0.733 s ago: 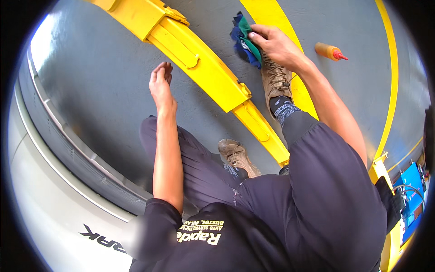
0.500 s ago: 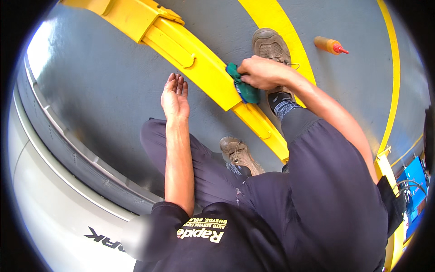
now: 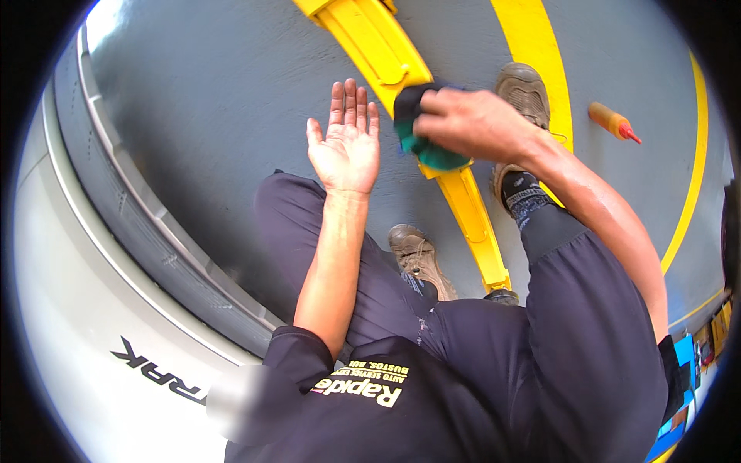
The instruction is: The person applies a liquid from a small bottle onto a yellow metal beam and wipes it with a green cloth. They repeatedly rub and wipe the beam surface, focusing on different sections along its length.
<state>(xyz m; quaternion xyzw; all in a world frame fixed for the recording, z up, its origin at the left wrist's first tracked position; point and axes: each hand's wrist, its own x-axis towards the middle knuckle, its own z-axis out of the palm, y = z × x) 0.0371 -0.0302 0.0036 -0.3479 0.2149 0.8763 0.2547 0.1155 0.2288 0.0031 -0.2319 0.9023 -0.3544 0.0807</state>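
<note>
Palm up with its fingers stretched out, my left hand (image 3: 347, 147) holds nothing; dark smudges mark the fingertips. My right hand (image 3: 482, 123) pinches a dark blue and green cloth (image 3: 432, 154), which hangs bunched from the fingers. The cloth is in front of a yellow metal lift arm (image 3: 374, 46) and hides part of it; whether the two touch I cannot tell. The right fingers are slightly smeared by motion.
To the right a bottle of amber liquid (image 3: 610, 118) with a red nozzle lies on the grey floor (image 3: 208, 116). Yellow stripes (image 3: 544, 46) cross the floor. A light-coloured vehicle (image 3: 100, 309) stands close on my left. Blue equipment (image 3: 683, 355) is at the lower right.
My right hand has lifted the cloth up from along the lift arm. My left hand has risen and turned its open palm upward. The view has shifted a little.
</note>
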